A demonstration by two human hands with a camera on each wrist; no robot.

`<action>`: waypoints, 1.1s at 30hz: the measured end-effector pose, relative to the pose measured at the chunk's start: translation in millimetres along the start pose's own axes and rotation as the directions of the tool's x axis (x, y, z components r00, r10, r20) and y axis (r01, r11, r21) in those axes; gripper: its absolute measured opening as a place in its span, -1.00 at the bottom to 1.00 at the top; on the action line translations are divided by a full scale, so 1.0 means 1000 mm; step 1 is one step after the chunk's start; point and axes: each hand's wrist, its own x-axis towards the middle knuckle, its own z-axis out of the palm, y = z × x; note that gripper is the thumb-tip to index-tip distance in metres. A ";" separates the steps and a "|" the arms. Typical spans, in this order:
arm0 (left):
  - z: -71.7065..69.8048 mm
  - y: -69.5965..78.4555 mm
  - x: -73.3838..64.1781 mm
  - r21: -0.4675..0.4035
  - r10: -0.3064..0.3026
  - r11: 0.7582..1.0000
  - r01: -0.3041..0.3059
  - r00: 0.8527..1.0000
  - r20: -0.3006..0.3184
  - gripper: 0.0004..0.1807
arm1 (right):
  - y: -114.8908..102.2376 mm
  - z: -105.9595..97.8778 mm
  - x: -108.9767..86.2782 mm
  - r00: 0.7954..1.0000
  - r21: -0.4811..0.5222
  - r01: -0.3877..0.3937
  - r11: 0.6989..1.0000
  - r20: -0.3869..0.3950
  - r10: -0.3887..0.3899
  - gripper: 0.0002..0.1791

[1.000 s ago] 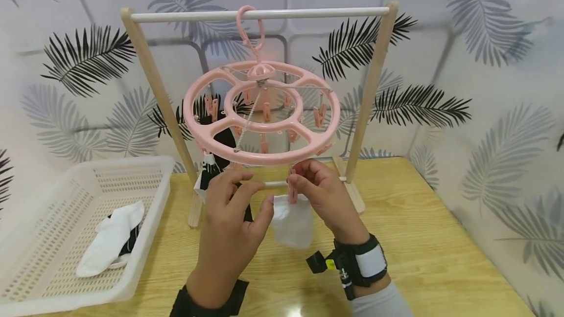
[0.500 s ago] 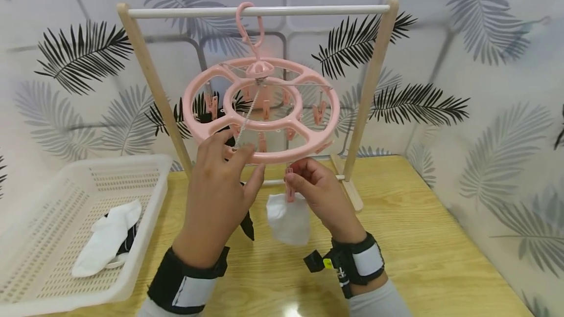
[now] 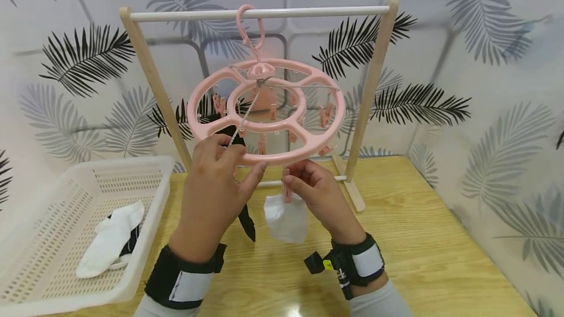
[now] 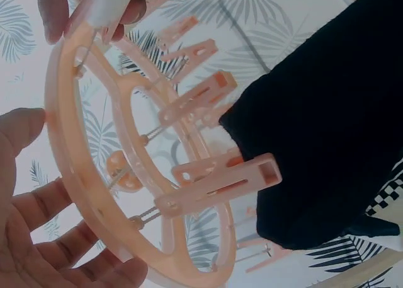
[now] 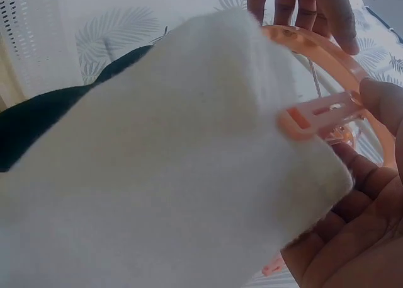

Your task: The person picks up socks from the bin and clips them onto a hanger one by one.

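Note:
A round pink clip hanger [image 3: 264, 159] hangs from the rack's bar, tilted toward me. My left hand [image 3: 216, 185] holds its near-left rim, fingers over the top and thumb below. In the left wrist view those fingers [image 4: 47, 203] reach past the rim. My right hand [image 3: 319, 192] pinches a pink clothespin [image 3: 287, 187] below the front rim. Its lower end bites the edge of a white sock [image 3: 286, 221], which hangs down and fills much of the right wrist view. A black sock [image 4: 327, 124] hangs from another clothespin [image 4: 220, 187], partly behind my left hand in the head view.
A white plastic basket [image 3: 152, 219] stands at the left, with white socks [image 3: 107, 243] and a black patterned piece inside. The drying rack has wooden legs [image 3: 372, 87] and a white top bar [image 3: 317, 12]. It stands on a wood-grain table [image 3: 418, 238] before a leaf-patterned backdrop.
My left hand has moved up and left from beside the white sock to the hanger's rim. The hanger has swung slightly right. My right hand keeps its pinch on the clothespin, shifting slightly left.

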 end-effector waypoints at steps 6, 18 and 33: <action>0.000 -0.008 0.002 -0.032 0.017 0.999 -0.019 0.998 -0.067 -0.56 | -0.002 0.002 -0.001 0.999 -0.023 -0.033 0.999 -0.012 0.033 -0.67; -0.004 -0.025 0.006 -0.043 0.028 0.999 -0.033 0.993 -0.113 -0.51 | -0.003 0.003 0.000 1.000 -0.052 -0.002 0.999 0.009 0.003 -0.69; -0.018 -0.041 0.008 -0.122 -0.023 0.993 0.009 0.993 -0.116 -0.57 | -0.032 -0.005 -0.017 0.963 -0.013 0.222 0.975 -0.155 -0.221 -0.79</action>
